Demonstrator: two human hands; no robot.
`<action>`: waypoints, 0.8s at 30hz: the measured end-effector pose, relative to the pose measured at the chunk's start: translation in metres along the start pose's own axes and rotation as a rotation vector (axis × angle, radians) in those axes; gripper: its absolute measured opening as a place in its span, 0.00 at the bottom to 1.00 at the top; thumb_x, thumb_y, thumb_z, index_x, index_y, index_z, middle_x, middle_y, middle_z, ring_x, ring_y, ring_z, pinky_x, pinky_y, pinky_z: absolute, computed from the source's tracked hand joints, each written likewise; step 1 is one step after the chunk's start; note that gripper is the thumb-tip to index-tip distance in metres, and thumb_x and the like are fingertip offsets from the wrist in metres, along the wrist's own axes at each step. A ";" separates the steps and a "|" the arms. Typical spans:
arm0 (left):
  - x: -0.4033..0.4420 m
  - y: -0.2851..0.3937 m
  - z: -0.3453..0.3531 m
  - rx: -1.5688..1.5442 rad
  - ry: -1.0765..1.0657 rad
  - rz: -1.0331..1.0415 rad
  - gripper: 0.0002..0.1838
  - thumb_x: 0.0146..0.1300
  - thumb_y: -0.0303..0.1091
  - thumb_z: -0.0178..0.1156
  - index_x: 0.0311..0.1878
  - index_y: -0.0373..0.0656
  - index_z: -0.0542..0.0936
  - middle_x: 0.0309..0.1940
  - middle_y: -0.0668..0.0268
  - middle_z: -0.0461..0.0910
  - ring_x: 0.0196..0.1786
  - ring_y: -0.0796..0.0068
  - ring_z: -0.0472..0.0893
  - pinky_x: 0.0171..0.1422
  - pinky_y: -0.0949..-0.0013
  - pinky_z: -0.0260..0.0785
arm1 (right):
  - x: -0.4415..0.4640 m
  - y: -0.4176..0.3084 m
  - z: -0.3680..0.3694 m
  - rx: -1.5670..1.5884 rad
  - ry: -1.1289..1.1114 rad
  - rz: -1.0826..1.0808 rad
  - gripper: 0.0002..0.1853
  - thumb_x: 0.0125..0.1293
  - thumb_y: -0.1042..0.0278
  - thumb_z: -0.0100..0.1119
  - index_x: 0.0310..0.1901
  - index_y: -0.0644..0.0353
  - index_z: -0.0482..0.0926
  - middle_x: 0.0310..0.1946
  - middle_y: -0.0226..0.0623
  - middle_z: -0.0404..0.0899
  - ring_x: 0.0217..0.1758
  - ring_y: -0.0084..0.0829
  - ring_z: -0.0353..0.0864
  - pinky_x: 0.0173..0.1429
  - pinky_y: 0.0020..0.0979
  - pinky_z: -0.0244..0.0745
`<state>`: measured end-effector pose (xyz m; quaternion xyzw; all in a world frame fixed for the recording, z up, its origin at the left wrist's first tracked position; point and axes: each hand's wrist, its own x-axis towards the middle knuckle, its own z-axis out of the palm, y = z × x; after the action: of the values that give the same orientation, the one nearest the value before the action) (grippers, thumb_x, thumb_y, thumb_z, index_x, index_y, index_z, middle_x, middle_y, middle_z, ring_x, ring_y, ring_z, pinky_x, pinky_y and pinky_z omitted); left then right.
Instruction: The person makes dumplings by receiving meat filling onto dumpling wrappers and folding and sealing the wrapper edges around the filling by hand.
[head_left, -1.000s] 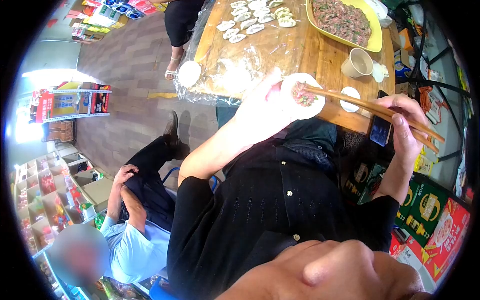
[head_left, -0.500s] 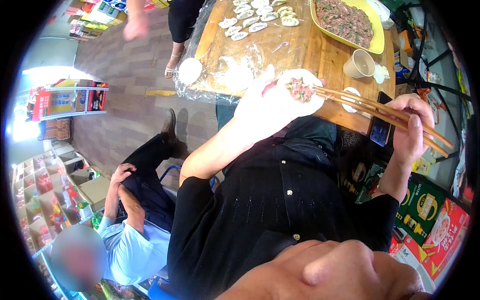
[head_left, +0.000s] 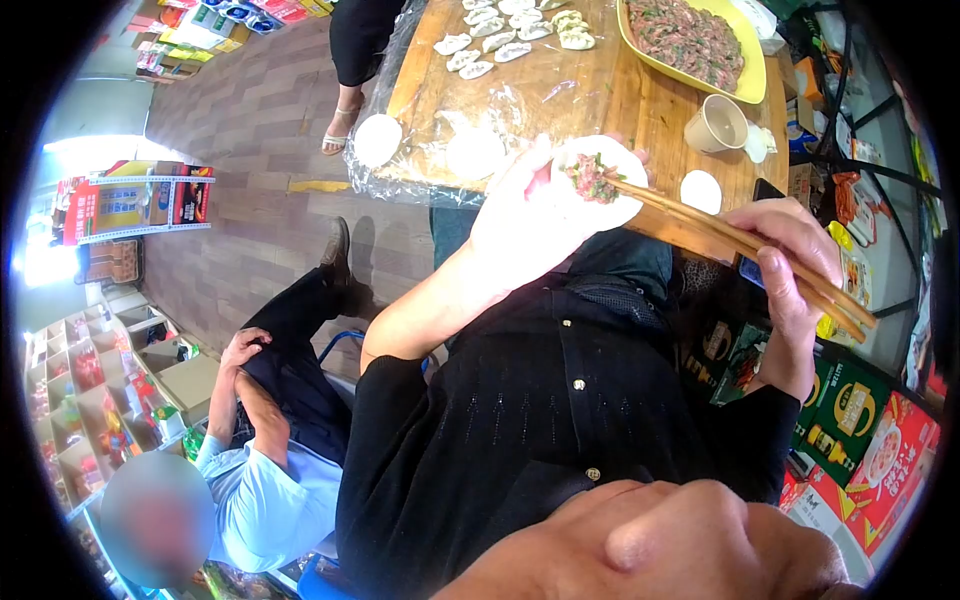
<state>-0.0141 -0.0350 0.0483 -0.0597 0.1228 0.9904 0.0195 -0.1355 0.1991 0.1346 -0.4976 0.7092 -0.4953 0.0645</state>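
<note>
My left hand (head_left: 525, 215) holds a round dough wrapper (head_left: 618, 207) over the table's near edge. On the wrapper lies a lump of meat filling (head_left: 592, 178), touched by the tips of wooden chopsticks (head_left: 700, 218). The fingers of my right hand (head_left: 795, 260) are closed round the chopsticks' rear part. Other wrappers lie on the table: one (head_left: 700, 191) beneath the chopsticks, another (head_left: 475, 152) left of my left hand, and one (head_left: 378, 141) at the left corner. Folded dumplings (head_left: 513, 51) sit farther back, beside a yellow tray (head_left: 751, 88) of meat filling.
A paper cup (head_left: 715, 126) stands on the wooden table (head_left: 640, 110), near the tray. A phone (head_left: 750, 272) is partly hidden by my right hand. At left sits a person in light blue (head_left: 275, 500); another person's leg (head_left: 352, 100) is behind the table's left edge.
The chopsticks and my right hand first shifted right, then back left and lower. The filling sits farther left on the wrapper. A bystander's hand appeared at upper left and is gone.
</note>
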 end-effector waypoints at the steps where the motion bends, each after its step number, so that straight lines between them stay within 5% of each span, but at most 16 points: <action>1: 0.000 0.000 -0.001 0.013 0.000 0.005 0.40 0.71 0.56 0.47 0.71 0.27 0.58 0.72 0.39 0.57 0.75 0.49 0.60 0.80 0.53 0.48 | 0.002 -0.003 0.001 -0.076 -0.060 -0.029 0.15 0.65 0.60 0.60 0.44 0.66 0.81 0.38 0.44 0.84 0.40 0.37 0.82 0.47 0.36 0.76; 2: 0.000 0.000 -0.001 0.025 0.001 0.010 0.40 0.71 0.56 0.47 0.71 0.27 0.59 0.72 0.40 0.57 0.75 0.50 0.60 0.81 0.54 0.48 | 0.006 0.000 0.003 -0.091 -0.064 -0.185 0.10 0.66 0.68 0.59 0.42 0.67 0.81 0.39 0.44 0.83 0.35 0.31 0.81 0.38 0.30 0.76; 8: -0.003 0.003 0.004 0.056 -0.013 0.046 0.41 0.70 0.58 0.46 0.71 0.29 0.60 0.71 0.41 0.60 0.75 0.53 0.61 0.80 0.57 0.48 | -0.004 -0.004 0.016 0.001 -0.044 -0.266 0.07 0.59 0.88 0.60 0.39 0.69 0.80 0.40 0.48 0.82 0.27 0.13 0.74 0.23 0.13 0.63; 11: -0.001 0.004 0.001 0.090 -0.031 0.059 0.41 0.70 0.58 0.46 0.71 0.29 0.60 0.71 0.42 0.61 0.75 0.53 0.61 0.81 0.57 0.47 | -0.003 -0.006 0.014 -0.038 -0.038 -0.302 0.05 0.60 0.83 0.63 0.38 0.69 0.79 0.39 0.50 0.82 0.29 0.21 0.79 0.26 0.18 0.71; 13: 0.001 0.004 -0.001 0.064 -0.029 0.059 0.41 0.70 0.58 0.46 0.71 0.28 0.60 0.71 0.42 0.60 0.75 0.53 0.61 0.81 0.57 0.46 | 0.003 -0.003 0.014 -0.140 0.012 -0.456 0.07 0.64 0.76 0.63 0.40 0.67 0.77 0.38 0.51 0.81 0.34 0.34 0.84 0.34 0.28 0.79; 16: 0.006 0.005 -0.005 0.019 -0.002 0.060 0.41 0.71 0.58 0.45 0.71 0.28 0.59 0.72 0.42 0.60 0.75 0.53 0.60 0.81 0.57 0.45 | 0.000 -0.004 0.009 -0.128 0.034 -0.409 0.11 0.69 0.66 0.59 0.41 0.66 0.74 0.37 0.52 0.81 0.40 0.47 0.85 0.43 0.40 0.81; 19: 0.012 0.008 -0.009 -0.006 0.030 0.056 0.41 0.71 0.57 0.44 0.71 0.27 0.58 0.72 0.41 0.59 0.76 0.52 0.59 0.81 0.56 0.45 | -0.002 -0.006 0.011 -0.127 0.137 -0.333 0.17 0.71 0.57 0.56 0.37 0.66 0.73 0.30 0.51 0.81 0.33 0.49 0.85 0.38 0.44 0.81; 20: 0.014 0.009 -0.010 -0.011 0.039 0.053 0.41 0.72 0.57 0.44 0.72 0.27 0.57 0.73 0.41 0.58 0.76 0.52 0.59 0.81 0.57 0.45 | -0.002 -0.004 0.006 -0.081 0.102 -0.327 0.16 0.73 0.58 0.53 0.41 0.66 0.76 0.38 0.50 0.82 0.41 0.46 0.85 0.46 0.43 0.80; 24: 0.019 0.012 -0.009 -0.046 0.026 0.017 0.42 0.71 0.55 0.45 0.72 0.26 0.54 0.73 0.40 0.56 0.76 0.50 0.58 0.82 0.55 0.44 | 0.017 0.031 -0.014 -0.410 0.318 -0.212 0.11 0.70 0.69 0.54 0.43 0.68 0.83 0.41 0.44 0.85 0.44 0.38 0.84 0.51 0.35 0.77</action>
<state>-0.0327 -0.0487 0.0398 -0.0719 0.1007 0.9923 0.0083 -0.1718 0.1960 0.1248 -0.4875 0.7399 -0.4173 -0.2019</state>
